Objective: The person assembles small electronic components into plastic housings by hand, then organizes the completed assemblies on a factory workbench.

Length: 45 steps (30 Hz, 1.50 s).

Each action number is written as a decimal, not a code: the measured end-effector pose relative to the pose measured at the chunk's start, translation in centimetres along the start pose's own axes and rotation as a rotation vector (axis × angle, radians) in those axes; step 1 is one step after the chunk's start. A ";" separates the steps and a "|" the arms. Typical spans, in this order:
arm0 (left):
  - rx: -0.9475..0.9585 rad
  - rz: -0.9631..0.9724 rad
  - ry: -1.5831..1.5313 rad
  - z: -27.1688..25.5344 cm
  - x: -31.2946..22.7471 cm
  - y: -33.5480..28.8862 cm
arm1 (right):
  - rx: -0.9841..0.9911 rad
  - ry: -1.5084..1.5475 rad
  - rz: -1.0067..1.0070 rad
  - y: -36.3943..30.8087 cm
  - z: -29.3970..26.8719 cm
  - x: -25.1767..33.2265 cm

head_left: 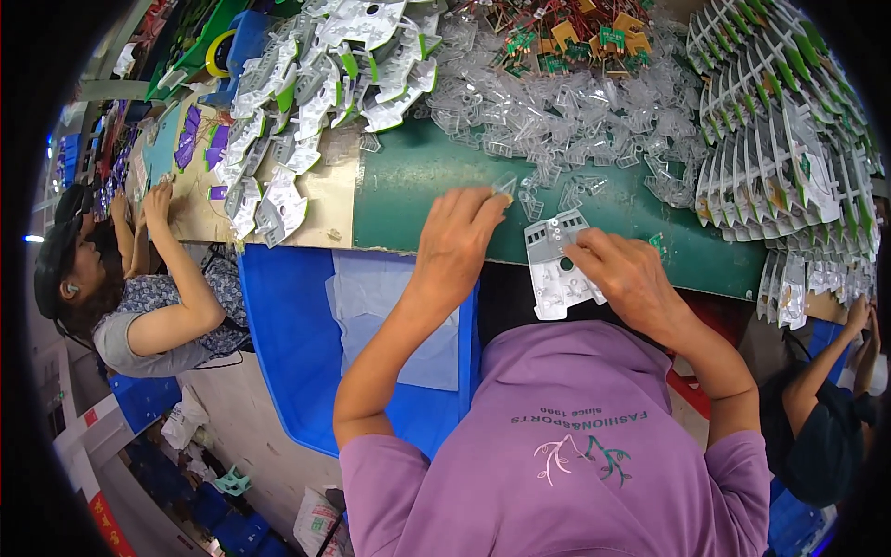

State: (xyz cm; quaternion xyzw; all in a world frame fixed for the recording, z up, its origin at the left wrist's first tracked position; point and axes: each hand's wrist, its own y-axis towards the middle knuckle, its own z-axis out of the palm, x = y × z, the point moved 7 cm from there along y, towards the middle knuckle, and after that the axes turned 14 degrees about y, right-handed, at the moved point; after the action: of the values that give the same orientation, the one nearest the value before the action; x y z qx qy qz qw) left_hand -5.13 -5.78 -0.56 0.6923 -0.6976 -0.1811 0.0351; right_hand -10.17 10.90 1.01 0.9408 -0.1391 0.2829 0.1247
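Note:
My left hand (pixel 451 243) is above the green tabletop near its front edge. Its fingertips are closed on a small clear plastic piece (pixel 505 184). A white and grey molded plastic shell (pixel 551 290) is tilted over the table edge, its ribbed inside facing up. My right hand (pixel 633 280) grips the shell's right side between thumb and fingers. Two dark rectangular slots and a round hole show in it. More loose clear pieces (pixel 582 188) lie just beyond the shell, and a small green circuit board (pixel 657 242) rests to its right.
Clear plastic parts (pixel 575 121) are heaped at the back, below wired circuit boards (pixel 566 37). White-green shells are piled at left (pixel 311 84) and stacked at right (pixel 770 158). A blue bin (pixel 288 371) stands below the edge. Co-workers sit left (pixel 158 316) and right (pixel 821 418).

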 end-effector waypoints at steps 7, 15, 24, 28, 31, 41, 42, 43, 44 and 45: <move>-0.123 0.013 -0.291 -0.7 -3.7 -2.7 | 0.027 0.022 -0.030 0.4 -0.2 -0.4; -0.066 0.189 -0.064 0.2 -6.6 -1.4 | -0.158 0.119 -0.089 -0.1 -0.4 -0.7; -0.160 0.029 -0.285 2.0 -5.3 -2.6 | -0.066 0.227 0.201 -0.8 -0.6 -2.2; -0.212 -0.094 -0.488 2.3 -4.4 -2.5 | -0.064 0.302 0.207 -1.6 -1.1 -1.6; -0.103 0.045 -0.522 2.5 -4.8 -1.3 | -0.068 0.321 0.234 -2.0 -1.0 -1.8; 0.156 0.147 -0.370 2.6 -5.9 -0.4 | -0.057 1.067 0.578 -2.9 -2.1 -3.1; 0.148 0.135 -0.378 2.6 -5.9 -0.5 | -0.057 1.169 0.474 -2.7 -1.8 -2.5; 0.139 0.122 -0.385 2.5 -5.8 -0.6 | -0.055 1.268 0.367 -2.5 -1.7 -1.9; 0.139 0.119 -0.386 2.6 -5.9 -0.6 | -0.086 1.095 0.306 -2.4 -1.9 -1.2; 0.111 0.116 -0.400 2.4 -5.9 -0.6 | -0.082 1.095 0.306 -2.6 -1.6 -0.8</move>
State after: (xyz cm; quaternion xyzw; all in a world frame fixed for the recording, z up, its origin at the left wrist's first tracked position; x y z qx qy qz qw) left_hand -5.01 0.52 -1.84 0.6021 -0.7383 -0.2739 -0.1319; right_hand -10.72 13.93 1.47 0.6205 -0.1997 0.7385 0.1726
